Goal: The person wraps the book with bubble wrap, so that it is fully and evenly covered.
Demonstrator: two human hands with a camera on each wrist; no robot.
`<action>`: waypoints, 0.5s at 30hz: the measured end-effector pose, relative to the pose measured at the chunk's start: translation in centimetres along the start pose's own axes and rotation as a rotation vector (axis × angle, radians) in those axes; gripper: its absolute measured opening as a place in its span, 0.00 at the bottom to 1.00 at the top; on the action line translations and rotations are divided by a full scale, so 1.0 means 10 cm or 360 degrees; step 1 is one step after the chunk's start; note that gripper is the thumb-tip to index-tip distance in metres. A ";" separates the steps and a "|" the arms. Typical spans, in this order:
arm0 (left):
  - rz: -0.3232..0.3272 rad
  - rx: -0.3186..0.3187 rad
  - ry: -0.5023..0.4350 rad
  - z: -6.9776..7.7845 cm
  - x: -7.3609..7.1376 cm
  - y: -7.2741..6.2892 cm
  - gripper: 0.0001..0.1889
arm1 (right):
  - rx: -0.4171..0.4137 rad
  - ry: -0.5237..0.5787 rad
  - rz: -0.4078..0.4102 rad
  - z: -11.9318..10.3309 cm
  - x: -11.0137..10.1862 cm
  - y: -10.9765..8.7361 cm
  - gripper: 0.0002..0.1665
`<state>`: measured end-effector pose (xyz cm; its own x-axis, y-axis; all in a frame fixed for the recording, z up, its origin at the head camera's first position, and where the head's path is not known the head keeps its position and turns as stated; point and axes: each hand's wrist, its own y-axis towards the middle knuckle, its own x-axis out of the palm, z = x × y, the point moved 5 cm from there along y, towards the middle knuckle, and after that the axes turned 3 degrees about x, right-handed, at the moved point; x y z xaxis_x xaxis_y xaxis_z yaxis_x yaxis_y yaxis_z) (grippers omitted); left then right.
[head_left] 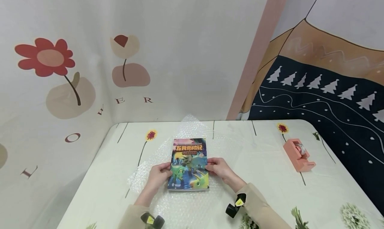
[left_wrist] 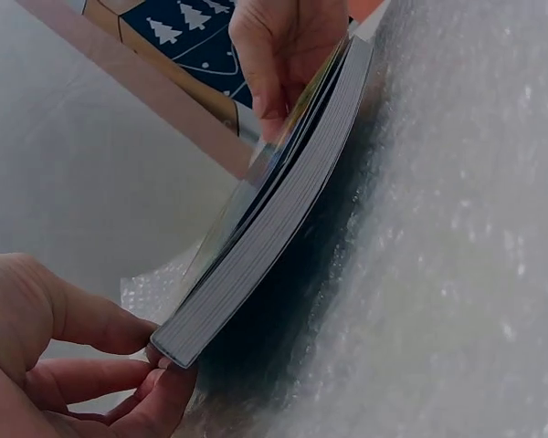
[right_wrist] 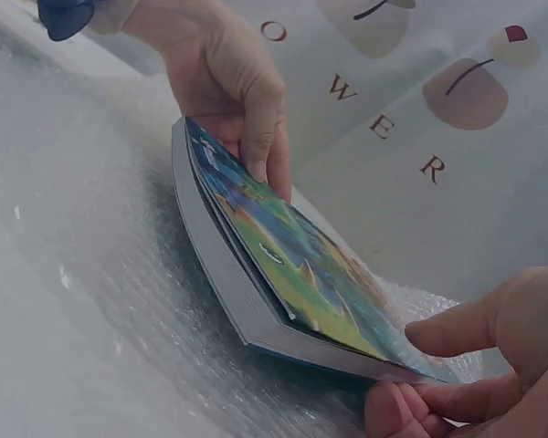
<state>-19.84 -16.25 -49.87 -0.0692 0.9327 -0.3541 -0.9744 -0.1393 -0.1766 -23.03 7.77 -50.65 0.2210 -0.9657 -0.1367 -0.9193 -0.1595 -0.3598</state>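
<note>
A paperback book (head_left: 189, 165) with a colourful dinosaur cover faces up over a sheet of bubble wrap (head_left: 174, 209). My left hand (head_left: 159, 175) pinches its left edge, thumb on top and fingers below. On the opposite edge my right hand (head_left: 220, 169) pinches it the same way. In the left wrist view the book's page block (left_wrist: 274, 210) bows slightly, and a dark gap shows between it and the bubble wrap (left_wrist: 457, 228). The right wrist view shows the cover (right_wrist: 292, 246) tilted, with the right thumb over its edge.
On the right of the table (head_left: 255, 189) stands a pink tape dispenser (head_left: 298, 155) with a roll of tape. A pale curtain (head_left: 186, 55) with printed flowers hangs behind the table. A dark cloth with white trees (head_left: 315, 95) hangs on the right.
</note>
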 end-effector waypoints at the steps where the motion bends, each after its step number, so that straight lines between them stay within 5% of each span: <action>1: -0.0002 0.0000 0.0021 0.00 0.00 0.00 0.25 | -0.0005 -0.0018 -0.0007 0.00 0.01 0.00 0.18; 15: 0.0023 0.0077 0.0292 0.01 0.02 0.00 0.21 | -0.0026 -0.0298 -0.0001 -0.07 0.01 -0.06 0.19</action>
<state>-19.84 -16.04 -49.85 -0.0472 0.8536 -0.5187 -0.9831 -0.1318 -0.1275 -22.65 7.59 -49.81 0.2770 -0.9106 -0.3067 -0.9241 -0.1649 -0.3449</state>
